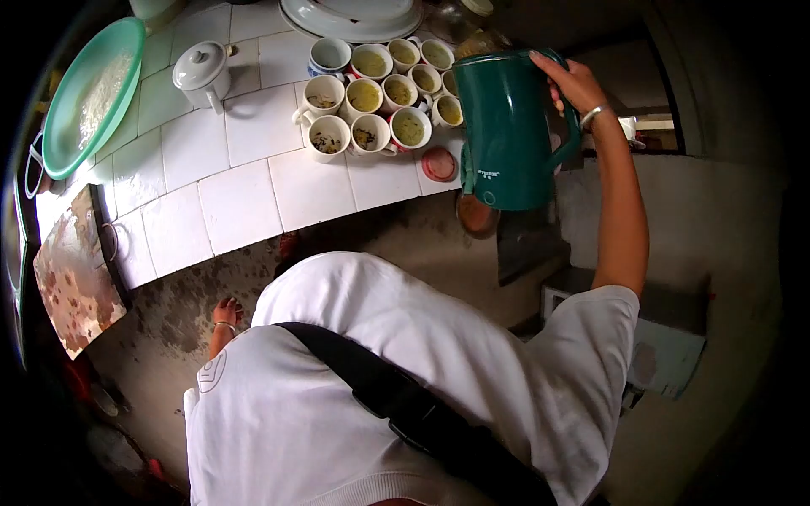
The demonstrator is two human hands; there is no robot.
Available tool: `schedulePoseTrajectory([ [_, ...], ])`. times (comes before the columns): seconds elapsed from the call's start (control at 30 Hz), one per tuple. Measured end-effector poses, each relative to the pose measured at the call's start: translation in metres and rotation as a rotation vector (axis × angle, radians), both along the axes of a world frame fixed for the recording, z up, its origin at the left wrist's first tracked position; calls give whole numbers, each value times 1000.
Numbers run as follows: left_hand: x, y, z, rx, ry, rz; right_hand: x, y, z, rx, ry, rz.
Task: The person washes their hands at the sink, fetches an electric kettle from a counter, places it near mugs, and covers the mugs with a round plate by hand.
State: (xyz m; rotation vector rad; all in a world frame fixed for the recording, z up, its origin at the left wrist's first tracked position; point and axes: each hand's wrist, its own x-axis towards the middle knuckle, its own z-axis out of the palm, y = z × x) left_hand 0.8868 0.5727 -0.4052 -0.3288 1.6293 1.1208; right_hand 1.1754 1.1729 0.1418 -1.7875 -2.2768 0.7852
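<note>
My right hand (572, 83) is wrapped round the handle of a dark green electric kettle (506, 126). The kettle is held up at the right end of the white tiled counter (245, 194), hiding part of what lies behind it. Just left of it stand several cups in close rows; a front cup (327, 137) has dark leaves inside, and others, such as a red-rimmed mug (409, 128), contain yellowish liquid. A red round lid (439, 164) lies by the cups. My left hand (226, 312) hangs low beside my body, fingers loosely apart, holding nothing visible.
A white lidded pot (202, 72) stands left of the cups. Farther left a pale green basin (126, 93) contains something whitish. A white enamel tray (354, 29) lies behind the cups. A stained board (78, 278) leans at the counter's left end, and a box (666, 354) sits low right.
</note>
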Motion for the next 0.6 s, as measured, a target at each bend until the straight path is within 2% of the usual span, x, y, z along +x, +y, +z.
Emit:
schedulePoseTrajectory([
  [0.17,17,1,26,-174,16,7,-31,21,-9,-23,-157,77],
  [0.37,29,-23,9,-107,-67,46,-50,47,-20,-86,-243,108],
  [0.6,35,-26,10,-121,-19,-5,-61,48,-18,-82,-338,100],
])
